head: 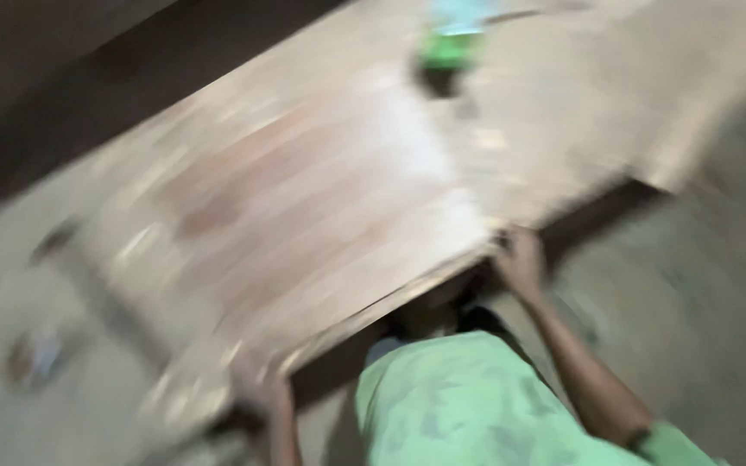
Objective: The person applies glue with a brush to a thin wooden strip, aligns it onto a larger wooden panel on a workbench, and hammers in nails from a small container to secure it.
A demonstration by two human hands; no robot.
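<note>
The view is heavily blurred by motion. A large flat wooden board (304, 198) with reddish-brown grain lies tilted across the middle of the picture. My right hand (520, 259) grips its near edge at the right, with the arm reaching up from a green sleeve. My left hand (261, 388) holds the same near edge lower left, its fingers smeared by blur. My green shirt (459, 406) fills the bottom centre. A dark patch under the board's near edge is too blurred to identify.
A green and pale blue object (446, 39), perhaps a bottle, stands at the board's far end. A second pale panel (580, 112) lies to the right. A small round thing (32, 358) sits on the grey floor at the left. A dark strip runs along the upper left.
</note>
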